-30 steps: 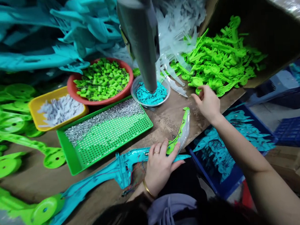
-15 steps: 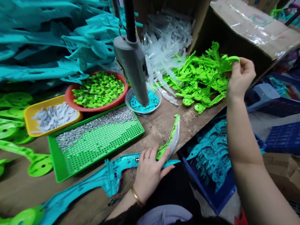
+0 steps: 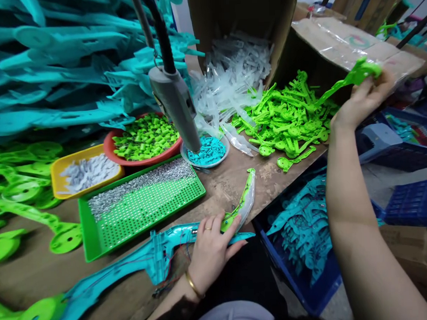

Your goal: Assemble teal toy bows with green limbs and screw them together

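Note:
My left hand (image 3: 212, 249) lies over the end of a long teal plastic shell (image 3: 112, 270), its fingers and thumb closed around it. Thin red wires run along the shell, and a green wheel-like piece (image 3: 38, 316) is at its far left end. Under my left fingertips is the base of a curved green-and-clear plastic piece (image 3: 246, 198); my fingers partly hide the join. My right hand (image 3: 361, 97), raised at the right, pinches a green plastic part (image 3: 360, 72) with a long thin arm pointing down-left. Below it lies a heap of similar green parts (image 3: 286, 119).
A grey electric screwdriver (image 3: 175, 105) hangs over a bowl of small teal pieces (image 3: 228, 152). Nearby are a green tray of screws (image 3: 142, 224), a yellow tray (image 3: 59, 183) and a red bowl (image 3: 110, 152). Teal shells (image 3: 54, 86) are piled behind; a blue crate (image 3: 308, 299) stands below.
My right hand has lifted the green part up and to the right, away from the heap. My left hand stays on the teal shell. The view has shifted slightly.

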Available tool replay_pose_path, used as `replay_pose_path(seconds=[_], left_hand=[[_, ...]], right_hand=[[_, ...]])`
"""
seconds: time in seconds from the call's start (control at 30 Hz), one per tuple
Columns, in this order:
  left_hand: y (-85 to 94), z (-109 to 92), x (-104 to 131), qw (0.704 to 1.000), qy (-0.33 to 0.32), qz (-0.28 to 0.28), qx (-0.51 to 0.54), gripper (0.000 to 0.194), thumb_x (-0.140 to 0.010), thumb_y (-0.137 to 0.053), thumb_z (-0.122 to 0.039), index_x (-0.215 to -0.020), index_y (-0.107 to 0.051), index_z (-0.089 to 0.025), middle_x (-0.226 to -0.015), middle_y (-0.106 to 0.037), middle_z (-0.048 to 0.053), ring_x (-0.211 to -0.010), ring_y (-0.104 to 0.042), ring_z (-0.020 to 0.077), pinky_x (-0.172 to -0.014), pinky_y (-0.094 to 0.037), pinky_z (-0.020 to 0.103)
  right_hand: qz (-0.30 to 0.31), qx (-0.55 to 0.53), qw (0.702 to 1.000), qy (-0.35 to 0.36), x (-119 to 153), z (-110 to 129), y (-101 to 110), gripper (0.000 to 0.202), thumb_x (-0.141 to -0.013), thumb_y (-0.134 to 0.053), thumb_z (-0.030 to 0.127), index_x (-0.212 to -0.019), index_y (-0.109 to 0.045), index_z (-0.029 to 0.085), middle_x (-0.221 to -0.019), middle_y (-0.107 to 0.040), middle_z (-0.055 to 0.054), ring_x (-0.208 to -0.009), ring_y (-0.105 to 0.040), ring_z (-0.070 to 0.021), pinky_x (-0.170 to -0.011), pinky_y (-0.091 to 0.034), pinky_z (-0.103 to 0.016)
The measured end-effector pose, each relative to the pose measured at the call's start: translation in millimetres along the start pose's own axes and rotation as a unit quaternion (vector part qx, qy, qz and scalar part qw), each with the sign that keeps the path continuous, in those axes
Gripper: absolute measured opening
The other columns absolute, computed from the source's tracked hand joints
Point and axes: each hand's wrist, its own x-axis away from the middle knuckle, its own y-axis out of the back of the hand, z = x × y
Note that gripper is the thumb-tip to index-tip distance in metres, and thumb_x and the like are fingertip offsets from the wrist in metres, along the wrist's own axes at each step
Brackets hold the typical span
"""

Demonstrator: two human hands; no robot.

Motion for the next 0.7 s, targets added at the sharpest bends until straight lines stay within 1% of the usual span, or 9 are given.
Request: replay_pose_path(seconds=[0.07, 0.17, 0.27, 0.33, 0.4, 0.47, 0.53, 0.6, 0.7], left_hand=[[0.5, 0, 0, 1.000, 0.001, -0.003, -0.001, 0.052, -0.078, -0.066, -0.050, -0.123, -0.063, -0.025, -0.115, -0.059, 0.017, -0.098, -0.056, 0.0296, -0.084, -0.047, 0.044], [-0.4, 0, 2, 1.000, 0.010, -0.005, 0.000, 0.053, -0.077, -0.068, -0.051, -0.123, -0.063, -0.026, -0.116, -0.058, 0.016, -0.099, -0.055, 0.0296, -0.085, -0.047, 0.045], [-2.5, 1, 3, 1.000, 0.016, 0.000, 0.004, 0.053, -0.077, -0.068, -0.051, -0.124, -0.062, -0.027, -0.116, -0.058, 0.015, -0.102, -0.054, 0.0296, -0.087, -0.047, 0.046], [-1.9, 0, 3, 1.000, 0.019, 0.009, 0.005, 0.053, -0.078, -0.068, -0.050, -0.125, -0.061, -0.028, -0.118, -0.057, 0.015, -0.103, -0.054, 0.0294, -0.088, -0.047, 0.046], [1.5, -1, 2, 0.999, 0.025, 0.027, 0.004, 0.054, -0.077, -0.069, -0.049, -0.126, -0.060, -0.028, -0.119, -0.057, 0.015, -0.103, -0.054, 0.0291, -0.088, -0.048, 0.045], [6.9, -5, -1, 0.998, 0.039, 0.053, 0.004, 0.056, -0.075, -0.071, -0.048, -0.126, -0.060, -0.029, -0.119, -0.057, 0.014, -0.104, -0.054, 0.0296, -0.089, -0.048, 0.047], [12.2, -8, -4, 0.995, 0.059, 0.074, 0.012, 0.056, -0.074, -0.072, -0.050, -0.125, -0.061, -0.030, -0.119, -0.057, 0.014, -0.107, -0.054, 0.0311, -0.091, -0.048, 0.049], [15.7, -10, -9, 0.993, 0.074, 0.085, 0.031, 0.055, -0.075, -0.070, -0.050, -0.125, -0.060, -0.030, -0.122, -0.057, 0.014, -0.111, -0.054, 0.0327, -0.093, -0.047, 0.052], [18.9, -10, -15, 0.987, 0.093, 0.075, 0.111, 0.047, -0.079, -0.069, -0.043, -0.122, -0.061, -0.025, -0.126, -0.055, 0.016, -0.117, -0.053, 0.0336, -0.095, -0.047, 0.054]], right_hand=[[0.104, 0.061, 0.992, -0.036, 6, -4, -11, 0.033, -0.091, -0.028, 0.028, -0.109, -0.053, 0.015, -0.119, -0.052, -0.015, -0.116, -0.049, -0.0211, -0.103, -0.036, -0.046], [0.297, 0.087, 0.946, -0.092, 34, 7, -33, 0.023, -0.080, -0.051, 0.024, -0.094, -0.065, 0.013, -0.111, -0.062, -0.014, -0.109, -0.055, -0.0237, -0.102, -0.040, -0.044], [0.321, 0.093, 0.937, -0.102, 69, 25, -57, 0.034, -0.079, -0.055, 0.029, -0.106, -0.066, 0.012, -0.102, -0.066, -0.013, -0.101, -0.060, -0.0257, -0.096, -0.044, -0.044], [0.341, 0.101, 0.928, -0.112, 86, 37, -72, 0.044, -0.081, -0.056, 0.036, -0.117, -0.062, 0.012, -0.089, -0.068, -0.010, -0.086, -0.063, -0.0248, -0.086, -0.048, -0.043], [0.361, 0.102, 0.921, -0.108, 90, 47, -84, 0.042, -0.079, -0.060, 0.038, -0.112, -0.064, 0.013, -0.083, -0.068, -0.008, -0.078, -0.062, -0.0228, -0.081, -0.048, -0.039], [0.345, 0.094, 0.929, -0.093, 81, 54, -88, 0.032, -0.080, -0.060, 0.036, -0.101, -0.067, 0.014, -0.085, -0.068, -0.007, -0.078, -0.061, -0.0205, -0.080, -0.048, -0.035], [0.277, 0.061, 0.955, -0.080, 60, 60, -83, 0.027, -0.084, -0.056, 0.038, -0.095, -0.066, 0.015, -0.082, -0.066, -0.005, -0.073, -0.060, -0.0173, -0.074, -0.047, -0.032], [0.194, 0.001, 0.979, -0.068, 33, 68, -70, 0.027, -0.087, -0.055, 0.040, -0.092, -0.063, 0.015, -0.074, -0.063, -0.003, -0.064, -0.057, -0.0141, -0.066, -0.046, -0.030], [0.080, -0.103, 0.989, -0.075, 1, 91, -37, 0.028, -0.087, -0.058, 0.043, -0.079, -0.058, 0.016, -0.059, -0.053, 0.002, -0.050, -0.048, -0.0099, -0.054, -0.040, -0.028]])
